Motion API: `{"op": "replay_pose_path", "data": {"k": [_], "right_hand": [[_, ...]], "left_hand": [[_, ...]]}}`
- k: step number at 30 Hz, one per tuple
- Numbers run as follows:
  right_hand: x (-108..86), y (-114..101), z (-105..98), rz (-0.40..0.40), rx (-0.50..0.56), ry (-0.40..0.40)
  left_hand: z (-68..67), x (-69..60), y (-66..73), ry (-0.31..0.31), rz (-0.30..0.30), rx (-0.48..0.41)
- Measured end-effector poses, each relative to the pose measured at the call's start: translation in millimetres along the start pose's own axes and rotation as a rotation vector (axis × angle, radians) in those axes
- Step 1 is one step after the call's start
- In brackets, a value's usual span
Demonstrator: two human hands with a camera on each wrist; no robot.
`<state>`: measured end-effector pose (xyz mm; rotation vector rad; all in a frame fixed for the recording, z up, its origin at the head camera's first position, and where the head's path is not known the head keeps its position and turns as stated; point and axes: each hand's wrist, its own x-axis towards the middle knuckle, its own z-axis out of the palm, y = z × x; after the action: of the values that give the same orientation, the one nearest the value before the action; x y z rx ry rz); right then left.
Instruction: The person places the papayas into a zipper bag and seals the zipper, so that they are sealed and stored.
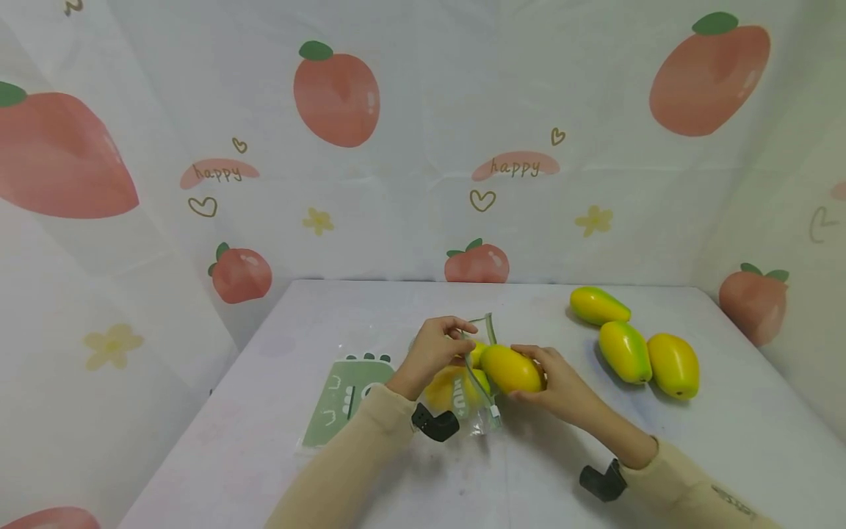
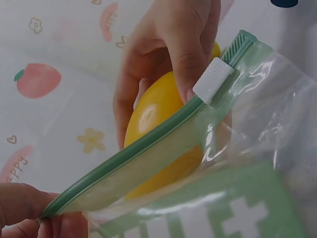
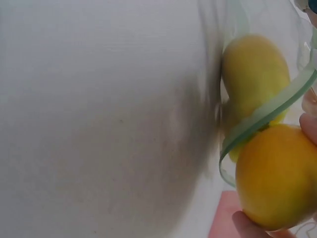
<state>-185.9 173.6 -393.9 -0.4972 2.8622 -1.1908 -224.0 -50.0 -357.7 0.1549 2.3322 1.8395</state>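
Note:
My left hand [image 1: 432, 353] pinches the green rim of a clear zip bag [image 2: 130, 154], holding its mouth apart. A white slider [image 2: 213, 81] sits near one end of that rim. In my right hand [image 1: 562, 386] is a yellow mango [image 1: 512, 369], gripped between fingers and thumb at the bag's mouth. The right wrist view shows this mango [image 3: 277, 176] against the green rim, with other mangoes [image 3: 255, 74] lying inside the bag behind it. How many are inside cannot be told, as the left hand and the bag's print partly cover them.
Three yellow-green mangoes, one at the back [image 1: 598, 306], one in the middle [image 1: 624, 353] and one at the right [image 1: 673, 366], lie on the white table. A flat green bag with a cartoon face [image 1: 330, 408] lies to the left, partly under the left forearm.

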Motion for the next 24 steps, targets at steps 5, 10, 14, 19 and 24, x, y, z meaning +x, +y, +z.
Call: {"op": "replay_pose_path", "data": {"k": [5, 10, 14, 19, 24], "right_hand": [[3.0, -2.1, 0.0, -0.043, 0.005, -0.029], [6.4, -3.9, 0.0, -0.046, 0.034, -0.059], [9.9, -5.0, 0.2, -0.044, 0.056, -0.086], [14.9, -3.7, 0.6, -0.104, 0.093, -0.115], [18.7, -4.5, 1.5, -0.134, 0.154, -0.166]], "left_hand": [[0.0, 0.1, -0.2, 0.001, -0.005, 0.004], [0.1, 0.6, 0.7, 0.007, 0.005, 0.023], [-0.1, 0.7, 2.3, 0.013, 0.022, 0.037], [-0.4, 1.8, 2.9, 0.002, 0.04, 0.041], [-0.9, 2.3, 4.1, -0.009, 0.046, 0.031]]}}
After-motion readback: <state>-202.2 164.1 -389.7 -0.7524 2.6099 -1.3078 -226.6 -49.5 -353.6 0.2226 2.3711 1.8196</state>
